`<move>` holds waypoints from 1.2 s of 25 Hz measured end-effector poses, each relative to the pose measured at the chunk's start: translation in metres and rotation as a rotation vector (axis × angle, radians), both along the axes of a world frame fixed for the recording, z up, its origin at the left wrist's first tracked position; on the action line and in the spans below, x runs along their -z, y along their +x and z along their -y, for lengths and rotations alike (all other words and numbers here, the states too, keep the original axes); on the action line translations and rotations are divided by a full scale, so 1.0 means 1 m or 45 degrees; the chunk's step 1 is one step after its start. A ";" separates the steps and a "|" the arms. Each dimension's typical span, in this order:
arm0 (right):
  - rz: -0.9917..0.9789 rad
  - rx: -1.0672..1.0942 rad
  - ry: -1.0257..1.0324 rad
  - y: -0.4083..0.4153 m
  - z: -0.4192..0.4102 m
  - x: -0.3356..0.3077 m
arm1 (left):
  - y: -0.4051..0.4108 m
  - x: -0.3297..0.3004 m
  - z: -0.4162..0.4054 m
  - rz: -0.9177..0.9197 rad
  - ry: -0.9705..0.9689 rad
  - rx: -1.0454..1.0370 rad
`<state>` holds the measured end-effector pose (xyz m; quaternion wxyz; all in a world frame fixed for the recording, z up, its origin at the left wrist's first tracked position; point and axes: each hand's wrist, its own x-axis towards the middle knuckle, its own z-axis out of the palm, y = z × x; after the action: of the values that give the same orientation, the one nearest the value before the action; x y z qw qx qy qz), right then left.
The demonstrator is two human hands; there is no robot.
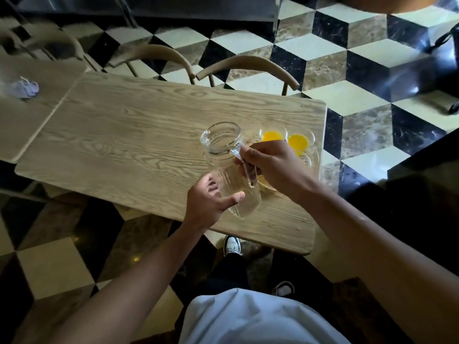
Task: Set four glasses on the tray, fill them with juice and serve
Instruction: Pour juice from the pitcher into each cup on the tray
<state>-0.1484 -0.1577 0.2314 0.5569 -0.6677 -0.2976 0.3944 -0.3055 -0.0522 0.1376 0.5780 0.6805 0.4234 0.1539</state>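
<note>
Hugging table (pixel 124 135) edge: tray (pixel 313 158), glasses (pixel 298 141)

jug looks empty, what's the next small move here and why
Probably set the clear ribbed glass pitcher down on the bare wooden table, left of the clear glass tray. It looks empty, and the right hand holds its handle while the left hand cups its base. Two glasses of orange juice show on the tray; any others are hidden behind the right hand.
</note>
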 end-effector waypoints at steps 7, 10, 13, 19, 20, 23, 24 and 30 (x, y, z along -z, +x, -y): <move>0.134 0.081 -0.030 0.005 -0.075 0.026 | 0.032 0.033 -0.135 -0.051 0.085 0.353; 0.185 0.167 -0.092 0.006 -0.094 0.042 | 0.058 0.045 -0.189 -0.083 0.147 0.548; 0.161 0.200 -0.141 -0.001 -0.108 0.064 | 0.083 0.052 -0.230 -0.066 0.296 0.793; 0.102 0.326 -0.125 -0.014 -0.133 0.092 | 0.121 0.072 -0.273 0.006 0.505 1.195; 0.070 0.352 -0.095 -0.013 -0.133 0.094 | 0.124 0.074 -0.276 0.022 0.516 1.227; 0.020 0.409 -0.050 -0.007 -0.138 0.097 | 0.134 0.081 -0.285 0.030 0.512 1.258; 0.023 0.413 -0.058 -0.005 -0.140 0.097 | 0.137 0.082 -0.287 0.028 0.511 1.272; 0.051 0.443 -0.089 0.001 -0.148 0.098 | 0.149 0.088 -0.296 -0.014 0.537 1.359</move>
<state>-0.1473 -0.0099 0.1331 0.5873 -0.7357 -0.1745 0.2888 -0.1566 0.2440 0.0499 0.4250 0.9014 -0.0159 -0.0816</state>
